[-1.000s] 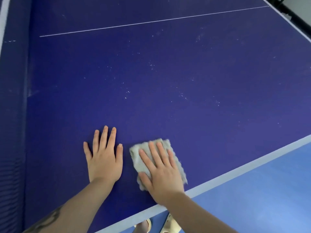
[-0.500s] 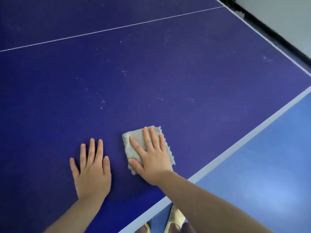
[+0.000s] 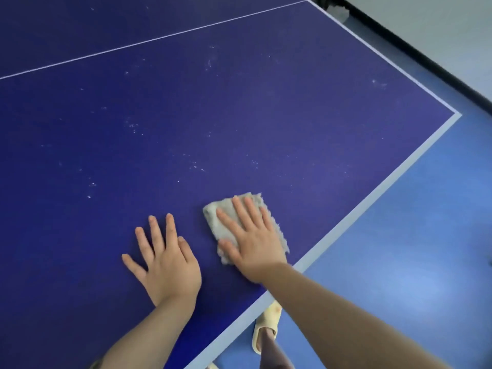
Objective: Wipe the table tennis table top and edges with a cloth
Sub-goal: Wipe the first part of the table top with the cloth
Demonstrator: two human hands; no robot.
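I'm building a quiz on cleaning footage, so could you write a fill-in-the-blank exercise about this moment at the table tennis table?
1. The right hand presses flat on a folded grey ____.
2. The left hand rests with straight fingers on the dark blue table tennis table top, holding ____.
3. White specks of ____ dot the top beyond the hands.
4. A cream slipper shows on the light blue ____ below the table's white edge line.

Missing words: cloth; nothing; dust; floor

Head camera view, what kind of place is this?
Probably an indoor sports or games room: a table tennis table with white lines, blue sports-type floor, and a wall close by.
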